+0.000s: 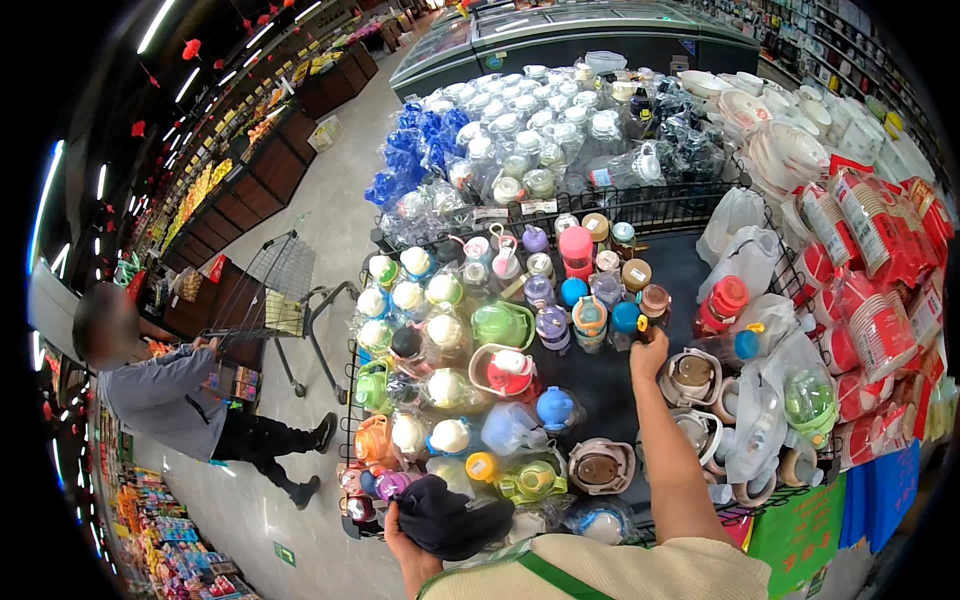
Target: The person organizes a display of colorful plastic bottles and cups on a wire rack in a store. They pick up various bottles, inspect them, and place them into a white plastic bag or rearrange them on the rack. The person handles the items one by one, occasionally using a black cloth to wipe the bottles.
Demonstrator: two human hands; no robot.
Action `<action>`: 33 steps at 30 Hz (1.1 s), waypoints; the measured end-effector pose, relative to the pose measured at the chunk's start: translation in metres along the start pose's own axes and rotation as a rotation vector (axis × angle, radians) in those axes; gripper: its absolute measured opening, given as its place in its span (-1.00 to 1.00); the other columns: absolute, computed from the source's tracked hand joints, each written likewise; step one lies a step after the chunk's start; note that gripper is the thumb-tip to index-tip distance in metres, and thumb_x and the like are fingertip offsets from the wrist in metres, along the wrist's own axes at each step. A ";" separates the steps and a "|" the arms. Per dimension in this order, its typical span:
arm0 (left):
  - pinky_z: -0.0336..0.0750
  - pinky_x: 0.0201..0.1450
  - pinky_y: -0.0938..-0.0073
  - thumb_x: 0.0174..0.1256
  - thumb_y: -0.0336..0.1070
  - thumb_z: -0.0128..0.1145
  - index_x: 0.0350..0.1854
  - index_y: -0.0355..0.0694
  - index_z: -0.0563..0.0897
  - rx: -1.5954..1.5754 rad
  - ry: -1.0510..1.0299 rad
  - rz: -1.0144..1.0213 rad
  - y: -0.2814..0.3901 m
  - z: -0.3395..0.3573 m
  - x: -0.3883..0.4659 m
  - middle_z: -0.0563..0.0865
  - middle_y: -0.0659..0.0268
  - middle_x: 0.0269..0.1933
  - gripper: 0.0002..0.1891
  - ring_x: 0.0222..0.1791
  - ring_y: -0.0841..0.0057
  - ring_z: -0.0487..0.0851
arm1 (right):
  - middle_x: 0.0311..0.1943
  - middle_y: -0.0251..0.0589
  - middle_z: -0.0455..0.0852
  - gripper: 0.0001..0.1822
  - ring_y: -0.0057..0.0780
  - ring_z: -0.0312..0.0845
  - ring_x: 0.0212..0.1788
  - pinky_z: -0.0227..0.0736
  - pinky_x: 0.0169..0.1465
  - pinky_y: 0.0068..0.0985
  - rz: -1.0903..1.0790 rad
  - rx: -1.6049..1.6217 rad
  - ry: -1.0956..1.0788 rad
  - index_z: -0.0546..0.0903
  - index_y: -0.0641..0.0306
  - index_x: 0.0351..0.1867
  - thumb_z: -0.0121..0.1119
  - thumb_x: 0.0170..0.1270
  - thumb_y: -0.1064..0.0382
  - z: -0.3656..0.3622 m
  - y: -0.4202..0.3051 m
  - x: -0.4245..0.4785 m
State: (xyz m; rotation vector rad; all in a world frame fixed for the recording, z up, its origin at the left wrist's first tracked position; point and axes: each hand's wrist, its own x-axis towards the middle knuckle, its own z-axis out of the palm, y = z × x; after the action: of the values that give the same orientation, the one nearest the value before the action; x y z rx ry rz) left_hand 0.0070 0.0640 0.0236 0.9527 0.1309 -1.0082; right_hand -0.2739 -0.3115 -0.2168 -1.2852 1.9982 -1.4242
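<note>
My right hand (649, 352) is at a bottle with a blue lid (626, 316) and a small yellow part, its fingers closed near the lid's side; whether they grip it is hard to tell. Beside it stand a brown-lidded bottle (655, 300) and a bottle with an orange carry loop (589, 316). My left hand (409, 541) holds a bunched black cloth (448, 517) at the near left of the display bin, by a purple-lidded bottle (391, 484). Several bottles with white domed lids (445, 330) stand upright in rows on the left.
A black wire rack edge (660, 196) borders the bin. Beyond it are plastic-wrapped bottles (525, 112) and stacked bowls (784, 150). Red packs of paper cups (870, 225) lie at right. A person in a grey jacket (161, 401) pushes a shopping cart (281, 277) along the left aisle.
</note>
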 end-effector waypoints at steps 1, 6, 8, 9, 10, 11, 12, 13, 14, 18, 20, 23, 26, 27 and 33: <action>0.50 0.26 0.02 0.42 0.03 -0.05 0.16 -0.24 0.57 -0.002 -0.001 0.021 0.002 -0.001 0.001 0.69 0.09 0.11 -0.52 0.11 0.14 0.66 | -0.10 0.09 0.64 -0.54 0.04 0.56 0.03 0.41 0.14 -0.23 0.009 -0.058 0.027 0.59 0.41 -0.01 0.29 -0.07 0.46 0.003 0.004 0.007; 0.50 0.28 0.04 0.40 -0.04 0.03 0.19 -0.30 0.54 0.012 0.103 0.042 0.013 -0.013 -0.009 0.67 0.07 0.15 -0.52 0.13 0.15 0.65 | -0.31 0.03 0.76 -0.70 -0.12 0.70 -0.21 0.50 -0.14 -0.22 0.086 0.010 -0.024 0.67 0.34 -0.26 0.39 0.10 0.15 0.019 0.002 0.031; 0.53 0.26 0.14 0.43 -0.12 0.04 0.16 -0.31 0.55 -0.049 0.103 0.008 0.014 -0.027 -0.005 0.69 0.08 0.11 -0.59 0.10 0.23 0.67 | -0.21 -0.13 0.79 -0.73 -0.32 0.69 -0.16 0.50 -0.02 -0.36 -0.141 0.178 -0.068 0.69 0.26 -0.15 0.33 0.18 0.17 0.027 0.031 0.039; 0.53 0.25 0.12 0.42 -0.11 0.05 0.16 -0.31 0.55 -0.083 0.102 -0.027 0.013 -0.032 -0.002 0.69 0.06 0.09 -0.58 0.09 0.20 0.67 | -0.11 -0.10 0.77 -0.64 -0.32 0.67 -0.08 0.47 0.07 -0.38 -0.096 0.103 -0.131 0.64 0.30 -0.03 0.35 0.14 0.23 0.033 0.054 0.051; 0.54 0.25 0.08 0.42 -0.11 0.05 0.17 -0.32 0.54 -0.113 -0.011 -0.082 0.016 -0.014 0.006 0.69 0.04 0.08 -0.57 0.09 0.16 0.68 | 0.04 -0.05 0.70 -0.52 -0.30 0.63 0.03 0.43 0.16 -0.40 -0.152 0.213 -0.094 0.57 0.32 0.10 0.35 0.12 0.28 0.040 0.093 0.087; 0.52 0.26 0.05 0.42 -0.10 0.04 0.18 -0.34 0.53 -0.114 0.018 -0.082 0.017 -0.007 0.010 0.68 0.01 0.09 -0.55 0.09 0.12 0.67 | 0.13 0.04 0.64 -0.46 -0.17 0.57 0.15 0.38 0.25 -0.35 -0.174 0.080 -0.020 0.53 0.35 0.19 0.33 0.15 0.27 0.045 0.116 0.110; 0.52 0.26 0.04 0.42 -0.09 0.04 0.18 -0.34 0.53 -0.129 0.012 -0.103 0.018 -0.006 0.009 0.68 0.01 0.09 -0.55 0.09 0.12 0.67 | 0.19 0.12 0.58 -0.40 -0.04 0.49 0.24 0.31 0.31 -0.28 -0.178 -0.066 0.015 0.47 0.37 0.26 0.30 0.18 0.25 0.050 0.124 0.113; 0.51 0.27 0.04 0.42 -0.08 0.05 0.18 -0.34 0.53 -0.149 0.021 -0.133 0.018 -0.011 0.003 0.68 0.00 0.09 -0.55 0.09 0.11 0.67 | 0.25 0.16 0.53 -0.34 0.02 0.42 0.31 0.26 0.35 -0.25 -0.133 -0.077 -0.021 0.40 0.37 0.33 0.29 0.21 0.21 0.053 0.125 0.105; 0.51 0.27 0.04 0.42 -0.08 0.04 0.17 -0.34 0.53 -0.172 0.057 -0.114 0.016 -0.019 -0.004 0.68 0.00 0.10 -0.55 0.09 0.11 0.67 | 0.30 0.14 0.48 -0.29 -0.03 0.40 0.33 0.25 0.35 -0.29 -0.094 -0.091 -0.107 0.34 0.35 0.39 0.30 0.22 0.20 0.055 0.119 0.094; 0.50 0.28 0.04 0.42 -0.07 0.04 0.18 -0.34 0.54 -0.212 0.032 -0.117 0.013 -0.024 0.006 0.68 -0.01 0.11 -0.54 0.10 0.11 0.67 | 0.26 0.06 0.55 -0.32 -0.02 0.49 0.25 0.33 0.29 -0.26 0.029 -0.005 -0.036 0.40 0.36 0.35 0.35 0.21 0.24 0.052 0.104 0.119; 0.49 0.28 0.04 0.43 -0.07 0.03 0.19 -0.34 0.54 -0.235 0.054 -0.098 0.011 -0.025 0.000 0.67 -0.01 0.12 -0.53 0.11 0.11 0.67 | 0.22 0.07 0.58 -0.31 -0.02 0.52 0.21 0.37 0.26 -0.26 -0.012 0.028 0.067 0.46 0.40 0.30 0.42 0.17 0.16 0.037 0.058 0.094; 0.48 0.29 0.03 0.44 -0.07 0.01 0.21 -0.34 0.52 -0.258 0.000 -0.072 0.013 -0.016 0.002 0.66 -0.01 0.14 -0.53 0.13 0.10 0.65 | 0.15 0.10 0.63 -0.27 -0.05 0.59 0.12 0.44 0.18 -0.26 -0.227 -0.050 0.325 0.52 0.41 0.24 0.48 0.12 0.01 -0.012 -0.013 0.088; 0.46 0.31 0.00 0.44 -0.10 -0.01 0.25 -0.33 0.49 -0.315 -0.068 -0.069 0.013 -0.013 0.005 0.64 -0.02 0.16 -0.53 0.16 0.09 0.63 | 0.07 0.07 0.67 -0.34 -0.09 0.64 0.04 0.52 0.11 -0.25 -0.348 -0.046 0.461 0.56 0.45 0.16 0.49 0.15 0.03 -0.071 -0.117 0.043; 0.44 0.33 -0.01 0.44 -0.10 -0.01 0.28 -0.31 0.47 -0.299 -0.086 -0.064 0.013 -0.012 0.007 0.63 -0.03 0.18 -0.51 0.18 0.08 0.61 | 0.07 0.06 0.67 -0.37 -0.13 0.64 0.04 0.53 0.11 -0.29 -0.500 -0.081 0.473 0.55 0.46 0.17 0.49 0.16 0.11 -0.090 -0.131 0.037; 0.35 0.41 0.03 0.48 -0.07 -0.08 0.33 -0.31 0.45 -0.192 -0.211 -0.025 0.000 0.025 0.014 0.57 0.04 0.29 -0.49 0.28 0.10 0.55 | 0.22 -0.01 0.45 -0.15 -0.17 0.51 0.15 0.45 0.19 -0.24 -0.715 0.520 -0.547 0.33 0.33 0.29 0.51 -0.08 0.29 -0.120 -0.184 -0.124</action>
State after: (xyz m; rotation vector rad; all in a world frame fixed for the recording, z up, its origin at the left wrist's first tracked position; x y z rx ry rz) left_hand 0.0069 0.0368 0.0313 0.6669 0.0620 -1.0926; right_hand -0.2126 -0.1561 -0.0279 -1.9355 0.7640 -1.4927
